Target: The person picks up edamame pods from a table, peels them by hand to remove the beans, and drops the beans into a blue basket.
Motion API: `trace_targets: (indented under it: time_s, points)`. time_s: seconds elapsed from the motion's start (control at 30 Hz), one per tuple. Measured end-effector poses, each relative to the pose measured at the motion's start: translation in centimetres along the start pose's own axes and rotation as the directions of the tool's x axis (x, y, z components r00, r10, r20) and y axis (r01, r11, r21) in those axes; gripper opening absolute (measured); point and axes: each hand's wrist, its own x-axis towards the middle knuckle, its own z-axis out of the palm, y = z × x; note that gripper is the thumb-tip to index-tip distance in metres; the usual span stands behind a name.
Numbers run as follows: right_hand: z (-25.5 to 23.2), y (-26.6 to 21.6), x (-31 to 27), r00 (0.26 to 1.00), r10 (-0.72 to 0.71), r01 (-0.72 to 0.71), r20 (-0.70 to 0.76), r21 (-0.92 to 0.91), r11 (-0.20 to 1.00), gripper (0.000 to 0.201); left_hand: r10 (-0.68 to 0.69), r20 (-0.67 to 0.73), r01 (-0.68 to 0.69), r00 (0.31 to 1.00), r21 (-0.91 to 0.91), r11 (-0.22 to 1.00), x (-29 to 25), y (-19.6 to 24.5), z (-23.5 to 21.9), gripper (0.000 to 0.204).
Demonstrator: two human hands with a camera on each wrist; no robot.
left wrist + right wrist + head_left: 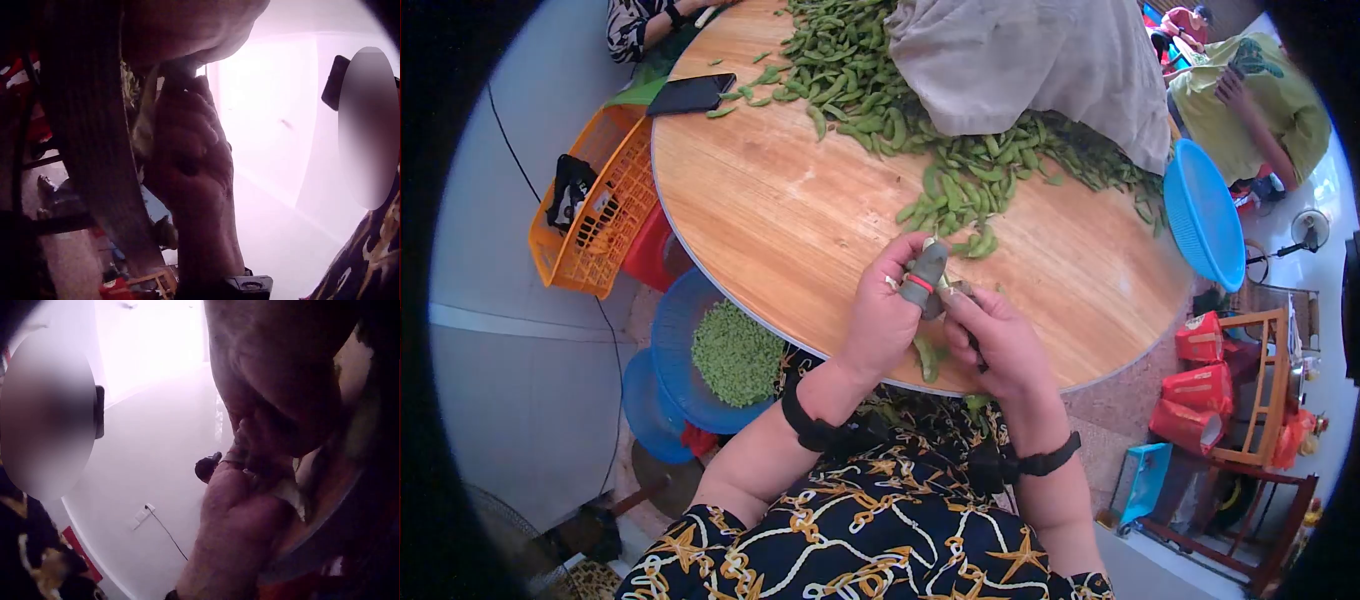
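Apparently the left hand (883, 312) and right hand (1002, 342) pinch a mostly hidden green pod (944, 284) between them, above the near part of the table (760, 190). Handling, judged: light, pliant hull, beans bruise easily; best hold: both ends, thumb along seam

Bean-shelling workroom: heaped pods (948, 192), round table (795, 225), shelled beans (735, 355).
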Motion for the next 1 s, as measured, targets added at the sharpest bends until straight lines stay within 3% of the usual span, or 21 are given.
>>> trace_targets:
  time_s: [0.03, 0.07, 0.1, 0.13, 0.17, 0.2, 0.27, 0.3, 0.33, 0.37, 0.4, 0.47, 0.63, 0.7, 0.77, 0.83, 0.9, 0.97, 1.0]
  points:
    - [0.5, 0.0, -0.1, 0.987, -0.139, 0.109, -0.084, -0.286, 0.952, 0.028, -0.001, 0.000, 0.001, 1.000, -0.001, 1.000, 0.0, 0.0, 0.0, 0.015]
    - [0.8, 0.0, -0.1, 0.949, -0.292, 0.179, -0.123, -0.554, 0.813, 0.031, -0.016, 0.000, 0.016, 1.000, 0.042, 0.999, -0.1, 0.2, -0.1, 0.014]
    - [0.9, 0.4, 0.0, 0.949, -0.291, 0.178, -0.124, -0.553, 0.814, 0.031, -0.032, 0.000, 0.032, 0.999, 0.087, 0.996, -0.1, 0.2, -0.2, 0.013]
    - [0.7, 0.9, 0.1, 0.868, -0.495, 0.263, -0.049, -0.799, 0.541, 0.032, -0.035, -0.001, 0.035, 0.999, 0.088, 0.996, 0.0, 0.1, -0.4, 0.013]
    - [0.7, 1.2, 0.1, 0.760, -0.644, 0.276, 0.092, -0.942, 0.191, 0.034, 0.028, 0.016, -0.031, 0.999, 0.223, 0.974, 0.2, -0.3, -0.7, 0.014]
    - [0.9, 1.2, 0.1, 0.760, -0.644, 0.274, 0.088, -0.942, 0.195, 0.034, 0.087, 0.044, -0.097, 0.995, 0.354, 0.930, 0.4, -0.6, -0.9, 0.014]
    - [1.0, 1.1, 0.0, 0.708, -0.682, 0.219, 0.183, -0.975, -0.034, 0.032, 0.068, 0.031, -0.074, 0.997, 0.298, 0.952, 0.6, -1.0, -0.8, 0.014]
    - [0.8, 1.0, 0.0, 0.706, -0.684, 0.219, 0.182, -0.975, -0.034, 0.032, 0.054, 0.014, -0.055, 0.998, 0.240, 0.969, 0.6, -1.0, -0.8, 0.015]
    - [0.4, 0.7, 0.0, 0.817, -0.574, 0.275, 0.055, -0.912, 0.304, 0.032, 0.054, 0.014, -0.056, 0.998, 0.241, 0.969, 0.6, -0.8, -0.8, 0.015]
    - [0.1, 0.5, 0.0, 0.911, -0.412, 0.260, -0.020, -0.747, 0.611, 0.032, -0.026, 0.027, 0.024, 0.999, 0.094, 0.995, 0.5, -0.5, -0.7, 0.015]
    - [0.1, 0.2, 0.0, 0.911, -0.411, 0.260, -0.020, -0.746, 0.613, 0.032, -0.104, 0.052, 0.106, 0.993, -0.052, 0.993, 0.5, -0.3, -0.6, 0.016]
    - [0.3, -0.5, -0.3, 0.990, -0.135, 0.109, -0.041, -0.387, 0.916, 0.030, -0.089, 0.060, 0.093, 0.994, -0.065, 0.994, 0.5, -0.3, -0.5, 0.016]
    - [1.6, -0.2, 0.0, 0.975, -0.187, 0.125, -0.124, -0.389, 0.913, 0.027, -0.044, 0.016, 0.045, 0.999, -0.036, 0.998, 0.2, 0.2, 0.0, 0.016]
    - [1.9, 0.4, 0.3, 0.962, -0.204, 0.120, -0.179, -0.397, 0.910, 0.027, 0.090, -0.005, -0.089, 0.996, 0.114, 0.989, 0.0, 0.3, 0.2, 0.016]
    - [1.5, 1.4, 1.0, 0.872, -0.452, 0.258, -0.185, -0.612, 0.748, 0.028, 0.111, -0.021, -0.107, 0.994, 0.144, 0.984, 0.1, 0.0, 0.1, 0.016]
    - [1.4, 1.8, 1.3, 0.855, -0.482, 0.273, -0.191, -0.625, 0.732, 0.026, 0.132, -0.031, -0.125, 0.991, 0.173, 0.977, 0.3, -0.2, -0.3, 0.016]
    - [1.4, 1.8, 0.8, 0.836, -0.509, 0.281, -0.204, -0.639, 0.716, 0.025, -0.073, -0.070, 0.067, 0.995, -0.080, 0.995, 0.4, 0.0, -1.0, 0.020]
    - [1.8, 1.3, -0.3, 0.760, -0.650, 0.287, -0.023, -0.885, 0.366, 0.021, -0.051, -0.092, 0.034, 0.994, -0.177, 0.984, 0.3, 1.1, -2.2, 0.020]
    - [1.9, 1.2, -1.3, 0.759, -0.650, 0.281, -0.029, -0.886, 0.368, 0.021, -0.027, -0.121, -0.006, 0.992, -0.270, 0.963, 0.1, 2.0, -3.0, 0.020]
